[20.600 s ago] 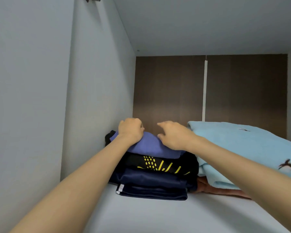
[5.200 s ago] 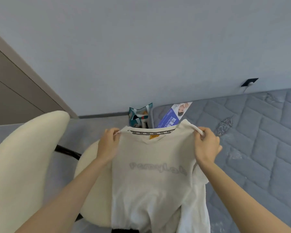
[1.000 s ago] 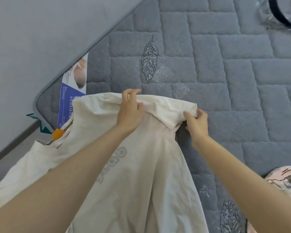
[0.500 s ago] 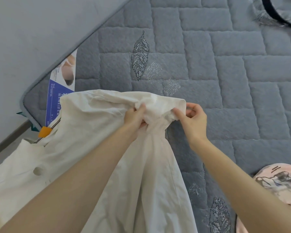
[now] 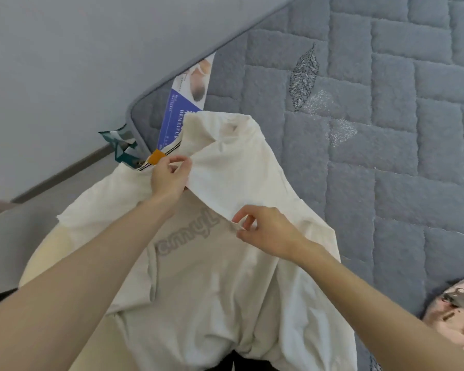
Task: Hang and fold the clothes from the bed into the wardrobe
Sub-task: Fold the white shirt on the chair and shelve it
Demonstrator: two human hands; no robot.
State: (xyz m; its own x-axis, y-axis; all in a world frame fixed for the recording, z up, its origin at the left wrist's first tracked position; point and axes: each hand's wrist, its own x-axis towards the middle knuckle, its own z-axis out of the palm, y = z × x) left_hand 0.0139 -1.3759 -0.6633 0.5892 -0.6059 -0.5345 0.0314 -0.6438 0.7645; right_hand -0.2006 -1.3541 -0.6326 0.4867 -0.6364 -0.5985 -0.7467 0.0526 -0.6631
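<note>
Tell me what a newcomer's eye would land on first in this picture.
First, the cream T-shirt spread mid-frame over the corner of the grey quilted mattress, its sleeve folded across the chest. The left hand pinches that fold near the collar, the right hand its lower edge. A blue label shows at the mattress corner.

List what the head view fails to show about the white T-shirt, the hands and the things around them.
- White T-shirt: hem cut off by the bottom edge; its grey lettering partly covered by the folded sleeve.
- Left hand: fingertips buried in fabric near the collar.
- Right hand: exact pinch hidden by the sleeve edge.
- Blue label on the mattress: print too small, lower part under the shirt.
- Pink garment: cut off at the right edge.
</note>
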